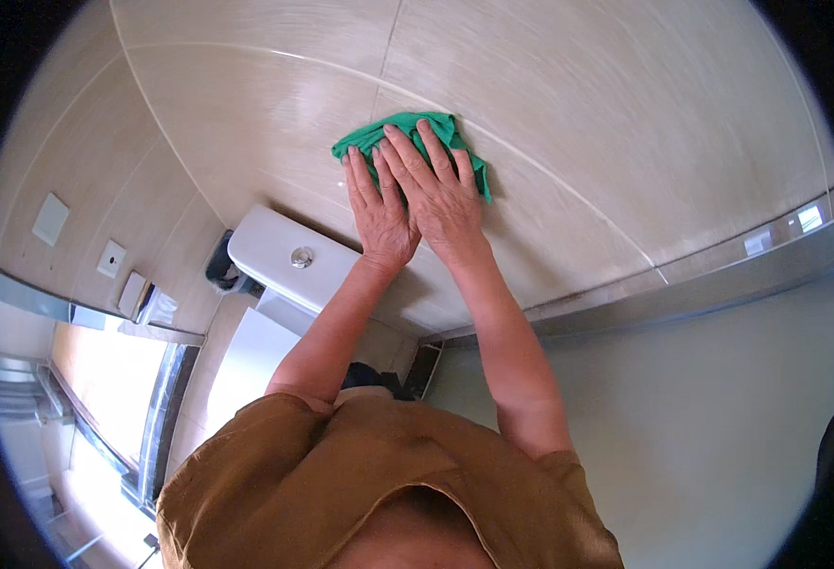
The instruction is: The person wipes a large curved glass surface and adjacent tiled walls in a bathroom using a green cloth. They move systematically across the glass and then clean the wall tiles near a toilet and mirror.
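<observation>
Watching remotely, I note the green cloth (pixel 365 136) against the tiled wall (pixel 578 114), above and right of the toilet tank (pixel 260 248). Left hand (pixel 384 216) and right hand (pixel 443 204) lie side by side, touching. Grip: fingers extended on both, clamped round nothing, pinning the cloth from the front, probably to spread pressure and stop it slipping.
</observation>
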Available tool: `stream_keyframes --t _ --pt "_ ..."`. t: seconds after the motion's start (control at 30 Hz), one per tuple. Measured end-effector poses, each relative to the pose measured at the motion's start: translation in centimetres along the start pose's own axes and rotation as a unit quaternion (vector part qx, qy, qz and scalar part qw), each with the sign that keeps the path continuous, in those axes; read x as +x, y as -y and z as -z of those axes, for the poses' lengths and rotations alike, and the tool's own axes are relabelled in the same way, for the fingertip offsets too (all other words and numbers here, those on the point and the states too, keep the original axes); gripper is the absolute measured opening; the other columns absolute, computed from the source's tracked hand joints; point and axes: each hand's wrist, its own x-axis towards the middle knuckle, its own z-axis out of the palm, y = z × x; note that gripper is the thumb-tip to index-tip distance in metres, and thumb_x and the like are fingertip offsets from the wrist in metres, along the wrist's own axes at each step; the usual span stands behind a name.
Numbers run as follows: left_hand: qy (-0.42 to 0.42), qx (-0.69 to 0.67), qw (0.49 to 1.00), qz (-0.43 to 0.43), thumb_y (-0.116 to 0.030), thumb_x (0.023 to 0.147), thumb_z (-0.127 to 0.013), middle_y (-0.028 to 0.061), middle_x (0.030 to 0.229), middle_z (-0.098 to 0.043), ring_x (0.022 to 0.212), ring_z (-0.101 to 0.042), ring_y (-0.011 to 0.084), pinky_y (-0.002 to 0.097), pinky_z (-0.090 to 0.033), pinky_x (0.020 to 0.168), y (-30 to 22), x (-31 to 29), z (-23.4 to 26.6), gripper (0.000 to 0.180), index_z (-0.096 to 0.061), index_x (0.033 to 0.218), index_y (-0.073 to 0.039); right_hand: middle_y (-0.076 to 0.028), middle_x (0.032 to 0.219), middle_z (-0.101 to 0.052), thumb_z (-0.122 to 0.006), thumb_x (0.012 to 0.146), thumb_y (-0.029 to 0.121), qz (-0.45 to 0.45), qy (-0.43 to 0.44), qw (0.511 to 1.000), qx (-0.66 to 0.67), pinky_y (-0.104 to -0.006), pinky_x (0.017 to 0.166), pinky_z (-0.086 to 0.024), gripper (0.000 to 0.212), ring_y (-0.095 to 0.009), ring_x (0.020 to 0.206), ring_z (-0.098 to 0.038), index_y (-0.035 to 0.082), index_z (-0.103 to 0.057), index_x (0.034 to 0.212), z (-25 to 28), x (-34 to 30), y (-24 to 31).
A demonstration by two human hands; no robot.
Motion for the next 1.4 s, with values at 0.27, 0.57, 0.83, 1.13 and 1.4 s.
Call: stream_keyframes --t 0.27,0.57,0.83,1.13,1.4 --pt "0.119 0.003 0.991 -0.054 -0.031 0.091 -0.063 0.0421 0.153 -0.019 0.141 -0.018 0.0646 0.0676 -0.023 0.116 -4.0 -3.5 -0.2 0.08 -0.028 0.15 0.011 0.007 0.155 -0.046 -0.054 0.094 0.021 -0.055 -0.003 0.998 -0.025 -0.0409 0.105 -0.036 0.049 -0.021 0.14 -0.043 0.021 -0.055 0.144 2.2 -6.0 -1.9" --pt "0.104 -0.057 0.989 -0.083 -0.031 0.089 -0.068 0.0393 0.156 -0.016 0.142 -0.017 0.0633 0.0715 -0.022 0.115 -9.7 -8.2 -2.8 0.081 -0.03 0.152 0.005 0.008 0.148 -0.052 -0.057 0.094 0.02 -0.173 -0.002 0.981 -0.088 -0.0506 0.114 -0.031 0.042 -0.028 0.141 -0.042 0.029 -0.063 0.135 4.4 -14.1 -3.7" --pt "0.125 -0.073 0.978 -0.148 -0.029 0.09 -0.065 0.0348 0.157 -0.019 0.142 -0.02 0.0612 0.0752 -0.019 0.114 -13.5 -11.6 -5.4 0.077 -0.032 0.153 0.0 0.002 0.141 -0.055 -0.065 0.095 0.022 -0.223 -0.084 0.942 -0.238 -0.0514 0.105 -0.038 0.029 -0.035 0.138 -0.042 0.022 -0.067 0.123 4.9 -19.4 -5.1" --pt "0.221 -0.037 0.943 -0.244 -0.024 0.09 -0.062 0.0159 0.156 -0.038 0.144 -0.033 0.0433 0.0643 -0.023 0.119 -10.8 -11.8 -5.3 0.063 -0.045 0.151 -0.019 -0.03 0.149 -0.035 -0.057 0.1 0.01 -0.356 -0.067 0.928 -0.084 -0.0716 0.109 -0.031 0.041 -0.064 0.14 -0.026 0.0 -0.048 0.138 1.7 -21.8 -2.0" --pt "0.227 -0.053 0.958 -0.168 -0.032 0.088 -0.069 0.01 0.157 -0.04 0.146 -0.034 0.0349 0.0623 -0.02 0.121 -6.7 -11.3 -3.6 0.067 -0.046 0.149 -0.02 -0.026 0.154 -0.033 -0.053 0.101 0.013 -0.28 -0.006 0.947 -0.158 -0.0707 0.11 -0.027 0.043 -0.061 0.143 -0.023 0.003 -0.048 0.143 -2.1 -21.7 -0.9"
